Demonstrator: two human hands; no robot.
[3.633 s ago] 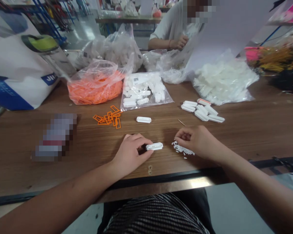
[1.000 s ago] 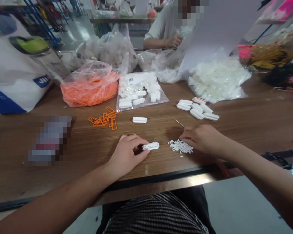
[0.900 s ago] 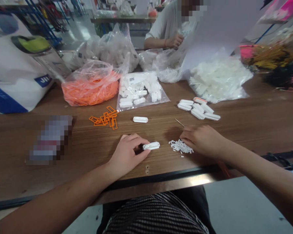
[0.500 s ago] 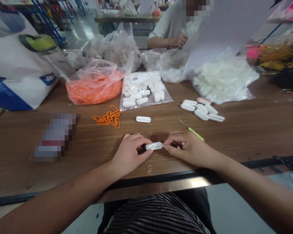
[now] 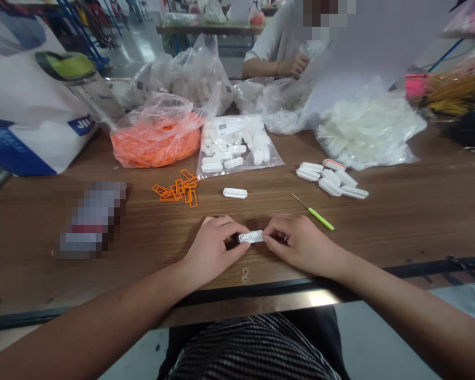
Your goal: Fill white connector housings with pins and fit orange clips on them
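Observation:
My left hand (image 5: 214,245) pinches the left end of a small white connector block (image 5: 250,237) that rests on the wooden table (image 5: 399,221) near its front edge. Thumb and fingers of my right hand (image 5: 296,243) are closed against the block's right end; whether a tiny white piece is between them is hidden. My right hand covers the pile of small white pieces. A green-handled pick (image 5: 314,212) lies just beyond my right hand. One loose white block (image 5: 235,193) lies further back.
Orange frames (image 5: 178,189) lie loose in front of a bag of orange parts (image 5: 156,140). A clear bag of white blocks (image 5: 235,145), a group of white blocks (image 5: 332,178) and a larger bag of white parts (image 5: 364,129) stand behind. Another person sits across the table.
My right hand left the pile of small white pieces and moved left to the block's right end. The green-handled pick came into view. My left hand stayed on the block.

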